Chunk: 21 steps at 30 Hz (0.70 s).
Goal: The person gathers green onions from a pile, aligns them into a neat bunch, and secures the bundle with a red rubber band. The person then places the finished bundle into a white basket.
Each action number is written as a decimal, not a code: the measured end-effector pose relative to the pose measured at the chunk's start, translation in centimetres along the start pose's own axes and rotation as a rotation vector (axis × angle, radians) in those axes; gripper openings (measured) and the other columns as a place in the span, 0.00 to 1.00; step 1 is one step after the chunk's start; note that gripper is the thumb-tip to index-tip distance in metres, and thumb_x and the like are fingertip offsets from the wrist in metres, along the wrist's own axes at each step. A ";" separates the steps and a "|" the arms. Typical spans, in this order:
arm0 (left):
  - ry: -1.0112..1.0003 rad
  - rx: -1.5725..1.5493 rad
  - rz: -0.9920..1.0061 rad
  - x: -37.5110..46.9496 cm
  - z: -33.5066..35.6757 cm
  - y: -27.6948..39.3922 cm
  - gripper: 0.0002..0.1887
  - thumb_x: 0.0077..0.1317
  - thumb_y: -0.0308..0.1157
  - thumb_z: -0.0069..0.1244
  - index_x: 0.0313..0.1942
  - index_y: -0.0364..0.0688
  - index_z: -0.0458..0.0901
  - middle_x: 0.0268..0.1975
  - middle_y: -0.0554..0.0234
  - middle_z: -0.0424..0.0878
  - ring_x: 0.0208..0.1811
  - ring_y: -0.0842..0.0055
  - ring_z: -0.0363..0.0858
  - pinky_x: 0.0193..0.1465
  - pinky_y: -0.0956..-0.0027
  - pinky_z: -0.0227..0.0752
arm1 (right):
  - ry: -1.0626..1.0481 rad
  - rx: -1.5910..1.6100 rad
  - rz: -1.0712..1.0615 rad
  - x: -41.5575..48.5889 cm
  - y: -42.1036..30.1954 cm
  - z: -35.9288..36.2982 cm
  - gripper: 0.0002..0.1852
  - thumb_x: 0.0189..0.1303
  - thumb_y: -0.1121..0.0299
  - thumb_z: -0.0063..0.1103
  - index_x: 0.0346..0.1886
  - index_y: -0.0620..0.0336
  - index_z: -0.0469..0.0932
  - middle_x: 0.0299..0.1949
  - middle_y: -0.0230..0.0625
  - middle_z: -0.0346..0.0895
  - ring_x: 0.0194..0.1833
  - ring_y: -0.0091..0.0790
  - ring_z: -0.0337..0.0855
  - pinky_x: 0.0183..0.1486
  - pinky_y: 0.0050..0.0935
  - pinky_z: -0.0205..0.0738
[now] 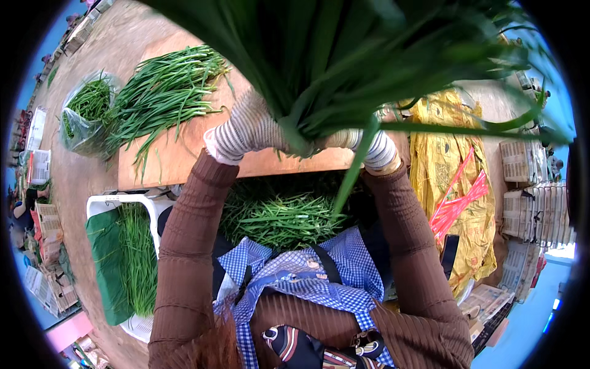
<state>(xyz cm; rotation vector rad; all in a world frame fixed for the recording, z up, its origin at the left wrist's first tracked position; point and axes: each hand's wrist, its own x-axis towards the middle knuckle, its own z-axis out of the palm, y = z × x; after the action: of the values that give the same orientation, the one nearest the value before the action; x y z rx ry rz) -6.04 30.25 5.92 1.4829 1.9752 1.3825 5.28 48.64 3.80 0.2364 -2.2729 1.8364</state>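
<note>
Both my hands wear striped knit gloves and are raised above the wooden board (pixel 262 165). My left hand (pixel 256 124) and my right hand (pixel 364 143) grip the lower part of a large bunch of green leaves, apparently garlic chives (pixel 322 78). The leaves fan out upward and away from me, blurred and covering the top of the view. A single leaf hangs down past my right hand. My fingers are mostly hidden behind the bunch. On the board's left part lies a loose pile of chives (pixel 170 92) with pale stem ends.
Left of the board stands a clear plastic bag of greens (pixel 87 106). Nearer me, a white crate (pixel 120 198) holds chives and green cloth. Loose trimmings (pixel 286 221) lie above my checked apron. At right, pink ties (pixel 461 203) and a phone (pixel 449 253) rest on yellow sacking (pixel 428 157).
</note>
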 end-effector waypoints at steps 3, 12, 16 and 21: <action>-0.142 0.080 -0.087 -0.1 0.3 -2.3 0.40 0.31 0.39 0.70 0.50 0.38 0.75 0.47 0.58 0.78 0.50 0.69 0.73 0.56 0.67 0.65 | -0.178 0.034 0.100 -0.1 3.9 -0.9 0.29 0.49 0.60 0.65 0.55 0.58 0.69 0.52 0.35 0.73 0.52 0.31 0.73 0.54 0.28 0.69; 0.046 -0.273 -0.045 4.8 0.3 -2.9 0.33 0.45 0.43 0.65 0.50 0.38 0.74 0.46 0.60 0.79 0.47 0.74 0.76 0.51 0.69 0.71 | 0.197 -0.269 -0.330 3.5 1.9 -0.9 0.22 0.49 0.65 0.66 0.48 0.61 0.74 0.44 0.34 0.78 0.43 0.29 0.78 0.48 0.27 0.73; 0.091 -0.788 -0.294 5.0 0.1 -0.7 0.21 0.61 0.43 0.51 0.50 0.40 0.76 0.47 0.63 0.78 0.48 0.79 0.75 0.53 0.74 0.69 | 0.226 0.364 0.153 4.1 -1.1 -1.6 0.18 0.59 0.62 0.56 0.49 0.61 0.74 0.39 0.30 0.79 0.32 0.22 0.80 0.38 0.20 0.76; 0.197 -0.971 -0.629 5.3 3.3 -5.4 0.27 0.56 0.48 0.56 0.50 0.38 0.75 0.44 0.61 0.81 0.40 0.77 0.79 0.48 0.74 0.73 | 0.133 0.412 0.540 4.6 4.3 -2.3 0.26 0.57 0.50 0.57 0.53 0.57 0.73 0.49 0.36 0.76 0.47 0.25 0.76 0.52 0.25 0.70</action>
<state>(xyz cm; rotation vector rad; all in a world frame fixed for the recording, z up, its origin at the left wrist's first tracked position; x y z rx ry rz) -8.91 36.50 1.35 0.2743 1.2912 1.7833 -0.08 51.78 1.41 -0.4748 -1.9694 2.4844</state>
